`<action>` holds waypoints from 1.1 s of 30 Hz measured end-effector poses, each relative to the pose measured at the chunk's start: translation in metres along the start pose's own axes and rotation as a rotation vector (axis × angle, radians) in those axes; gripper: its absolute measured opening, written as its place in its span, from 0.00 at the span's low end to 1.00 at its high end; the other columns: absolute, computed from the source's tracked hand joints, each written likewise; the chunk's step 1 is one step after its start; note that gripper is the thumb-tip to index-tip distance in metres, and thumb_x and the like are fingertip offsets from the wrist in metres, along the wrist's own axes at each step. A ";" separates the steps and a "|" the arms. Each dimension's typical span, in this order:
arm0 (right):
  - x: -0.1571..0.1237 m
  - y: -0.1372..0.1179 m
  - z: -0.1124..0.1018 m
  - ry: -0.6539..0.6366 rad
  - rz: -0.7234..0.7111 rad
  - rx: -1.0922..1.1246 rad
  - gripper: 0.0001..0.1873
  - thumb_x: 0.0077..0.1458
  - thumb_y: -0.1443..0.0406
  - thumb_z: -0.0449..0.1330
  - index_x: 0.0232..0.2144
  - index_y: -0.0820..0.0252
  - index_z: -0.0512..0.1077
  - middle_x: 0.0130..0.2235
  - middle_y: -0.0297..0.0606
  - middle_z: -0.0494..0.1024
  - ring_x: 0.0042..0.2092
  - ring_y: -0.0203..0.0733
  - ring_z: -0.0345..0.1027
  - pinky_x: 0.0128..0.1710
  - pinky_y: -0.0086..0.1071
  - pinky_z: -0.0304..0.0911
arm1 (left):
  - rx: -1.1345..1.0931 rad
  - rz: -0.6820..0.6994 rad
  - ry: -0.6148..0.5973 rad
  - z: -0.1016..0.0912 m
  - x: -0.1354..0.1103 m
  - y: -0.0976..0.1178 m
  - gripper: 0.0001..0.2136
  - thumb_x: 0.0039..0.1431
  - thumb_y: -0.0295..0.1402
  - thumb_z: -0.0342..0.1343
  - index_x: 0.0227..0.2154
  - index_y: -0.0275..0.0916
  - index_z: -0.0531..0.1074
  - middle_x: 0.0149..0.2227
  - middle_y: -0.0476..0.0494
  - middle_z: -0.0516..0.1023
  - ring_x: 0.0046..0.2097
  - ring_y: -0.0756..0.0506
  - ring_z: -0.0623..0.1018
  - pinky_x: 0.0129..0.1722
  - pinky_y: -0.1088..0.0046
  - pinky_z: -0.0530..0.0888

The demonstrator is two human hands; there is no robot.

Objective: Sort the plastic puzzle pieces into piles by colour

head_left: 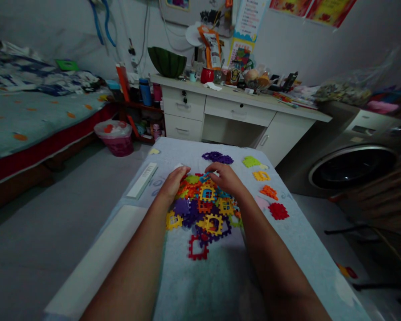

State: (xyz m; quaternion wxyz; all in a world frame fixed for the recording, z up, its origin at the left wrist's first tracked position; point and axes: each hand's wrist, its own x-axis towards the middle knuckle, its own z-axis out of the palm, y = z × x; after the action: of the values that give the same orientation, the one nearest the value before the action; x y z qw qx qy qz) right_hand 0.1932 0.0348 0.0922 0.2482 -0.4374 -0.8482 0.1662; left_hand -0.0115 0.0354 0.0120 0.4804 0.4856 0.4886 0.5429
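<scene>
A heap of plastic interlocking tiles [204, 206] in yellow, purple, orange, red, green and blue lies in the middle of the table. Some tiles have window-like cutouts. My left hand [173, 183] rests along the heap's left side, open and slightly cupped, its fingertips at the far edge. On the opposite side, my right hand [226, 179] curves over the far right of the heap, thumb and forefinger apart. A blue tile [205, 177] lies close to its fingertips; whether they touch is unclear. A red square frame tile [198, 248] sits at the near end.
Small sorted groups line the table [187, 285]: purple tiles [217, 157] at the far end, then green [251, 161], yellow [261, 176], orange [269, 192] and red tiles [278, 211] on the right. A white box [142, 180] lies left. Beyond stands a desk [183, 107].
</scene>
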 end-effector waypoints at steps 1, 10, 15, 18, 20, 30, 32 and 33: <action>-0.003 -0.001 -0.002 0.009 -0.024 0.038 0.12 0.55 0.74 0.56 0.38 0.61 0.77 0.39 0.39 0.78 0.42 0.40 0.69 0.45 0.33 0.62 | 0.006 0.009 0.001 0.001 0.000 0.000 0.29 0.52 0.60 0.54 0.41 0.38 0.78 0.49 0.40 0.79 0.53 0.38 0.75 0.56 0.61 0.68; -0.018 -0.014 -0.011 -0.308 -0.182 0.219 0.16 0.52 0.78 0.56 0.39 0.59 0.76 0.39 0.36 0.76 0.40 0.36 0.69 0.44 0.31 0.62 | 0.049 0.051 -0.006 0.003 -0.001 -0.002 0.29 0.52 0.59 0.53 0.42 0.38 0.77 0.49 0.40 0.79 0.54 0.38 0.74 0.58 0.59 0.67; -0.023 -0.003 -0.017 -0.324 -0.034 0.085 0.12 0.53 0.73 0.59 0.40 0.62 0.76 0.41 0.39 0.77 0.41 0.40 0.70 0.44 0.33 0.63 | 0.036 0.045 -0.011 0.004 -0.002 -0.001 0.27 0.52 0.57 0.55 0.41 0.38 0.78 0.48 0.41 0.79 0.54 0.38 0.74 0.58 0.61 0.66; -0.024 0.002 -0.012 -0.344 0.018 -0.048 0.17 0.50 0.66 0.65 0.44 0.64 0.74 0.44 0.44 0.76 0.46 0.45 0.68 0.48 0.37 0.61 | 0.035 0.026 -0.011 0.005 -0.004 0.000 0.26 0.52 0.56 0.55 0.41 0.38 0.77 0.47 0.41 0.79 0.53 0.38 0.74 0.58 0.61 0.67; -0.024 0.002 -0.008 -0.384 0.010 -0.077 0.19 0.50 0.64 0.67 0.45 0.64 0.74 0.46 0.45 0.75 0.47 0.46 0.67 0.49 0.37 0.60 | 0.032 0.019 -0.006 0.005 -0.004 0.002 0.26 0.52 0.56 0.55 0.41 0.38 0.77 0.47 0.41 0.80 0.53 0.38 0.75 0.57 0.60 0.67; -0.022 -0.011 -0.007 -0.498 -0.054 0.058 0.06 0.49 0.72 0.63 0.32 0.62 0.70 0.32 0.32 0.70 0.33 0.34 0.60 0.33 0.27 0.53 | 0.029 0.048 -0.027 0.004 0.001 -0.005 0.24 0.51 0.55 0.57 0.38 0.38 0.77 0.43 0.43 0.80 0.50 0.39 0.75 0.55 0.62 0.67; -0.022 -0.012 -0.010 -0.538 -0.036 0.102 0.05 0.50 0.72 0.61 0.29 0.62 0.68 0.28 0.29 0.68 0.31 0.32 0.57 0.31 0.26 0.51 | 0.037 0.048 -0.033 0.004 0.002 -0.007 0.23 0.52 0.54 0.57 0.38 0.38 0.76 0.43 0.44 0.79 0.50 0.39 0.75 0.54 0.63 0.68; -0.022 -0.012 -0.012 -0.555 -0.028 0.137 0.05 0.49 0.72 0.61 0.28 0.61 0.67 0.27 0.28 0.67 0.30 0.32 0.57 0.30 0.26 0.50 | 0.041 0.044 -0.035 0.005 0.002 -0.007 0.23 0.52 0.54 0.57 0.38 0.39 0.76 0.42 0.44 0.80 0.49 0.40 0.75 0.54 0.63 0.68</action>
State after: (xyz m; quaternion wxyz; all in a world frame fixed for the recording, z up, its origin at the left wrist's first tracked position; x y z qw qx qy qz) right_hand 0.2032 0.0105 0.1014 0.0379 -0.3456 -0.8764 0.3332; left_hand -0.0067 0.0384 0.0056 0.4669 0.5154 0.4801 0.5347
